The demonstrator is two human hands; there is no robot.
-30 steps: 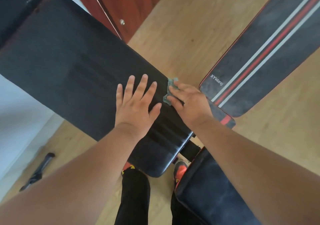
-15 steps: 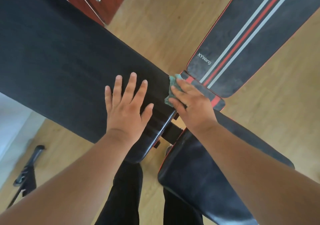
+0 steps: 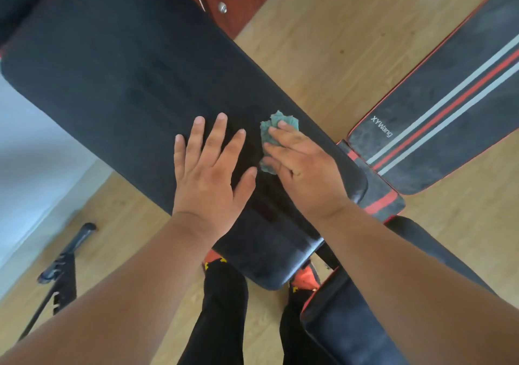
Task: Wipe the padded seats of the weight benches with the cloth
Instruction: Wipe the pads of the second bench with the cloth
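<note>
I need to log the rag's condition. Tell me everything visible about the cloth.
The cloth is a small, teal-green, crumpled rag with frayed-looking edges. It lies bunched on the black bench pad, near its right edge. The right hand presses it down with straight fingers, covering much of it. The left hand rests flat beside it, apart.

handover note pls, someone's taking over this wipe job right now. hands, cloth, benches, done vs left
Left hand: flat, fingers spread, resting on the black bench pad.
Right hand: straight fingers pressing the green cloth onto the same pad, near its right edge.
Striped bench pad, to the right, looks dusty and has no hand on it.
Done: wiping of the black pad is under way; how much is covered cannot be told.
Left: finish this pad, then the striped one.
</note>
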